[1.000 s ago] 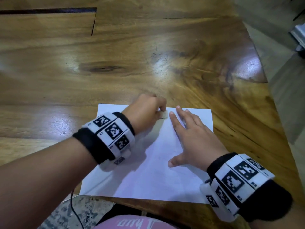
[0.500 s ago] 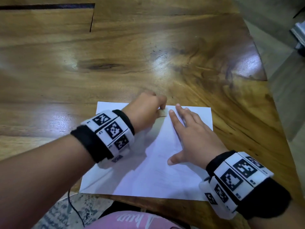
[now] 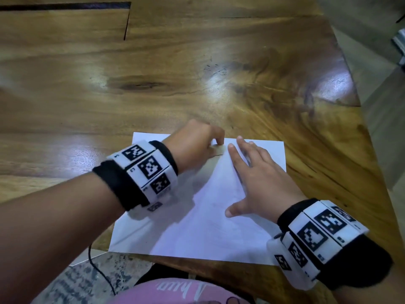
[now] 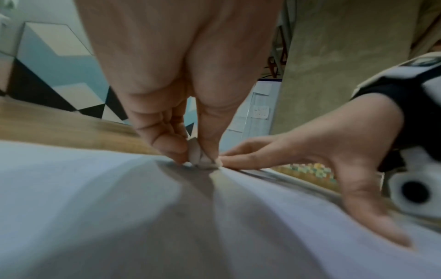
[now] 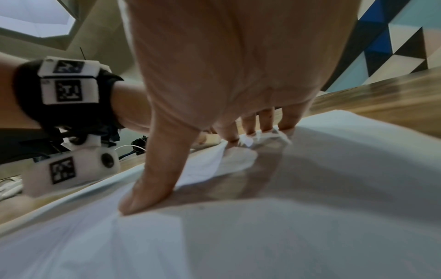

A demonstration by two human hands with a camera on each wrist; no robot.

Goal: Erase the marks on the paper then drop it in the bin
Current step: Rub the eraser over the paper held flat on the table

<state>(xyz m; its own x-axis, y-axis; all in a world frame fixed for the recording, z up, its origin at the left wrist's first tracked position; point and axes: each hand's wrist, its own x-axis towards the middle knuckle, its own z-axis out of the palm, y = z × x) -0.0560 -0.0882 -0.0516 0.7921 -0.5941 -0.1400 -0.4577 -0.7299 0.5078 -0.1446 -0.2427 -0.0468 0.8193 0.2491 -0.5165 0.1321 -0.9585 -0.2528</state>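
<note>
Since earlier: both hands are staying in nearly the same spots on the sheet; the left hand is still working at the far edge, its knuckles shifted only slightly.
Paper (image 3: 197, 227): lying flat on the wooden bench (image 3: 197, 73), near its front edge, with one near corner hanging just over that edge.
Marks: hardly showing; a short dark line is peeking out beside the left fingertips, and anything fainter is getting lost in blur and shadow.
Eraser (image 4: 199, 157): a small pale block, mostly being hidden by the fingers around it, its lower end touching the sheet.
Left hand (image 3: 197, 143): its grip is pinching the eraser between thumb and fingertips.
Right hand (image 3: 256, 178): lying flat on the sheet, fingers straight and spread, thumb splayed toward the body, holding nothing; its fingertips are sitting just beside the eraser.
Bin: not appearing in any view.
Wristbands (image 3: 144, 172): covering both wrists and cutting off part of the sheet.
</note>
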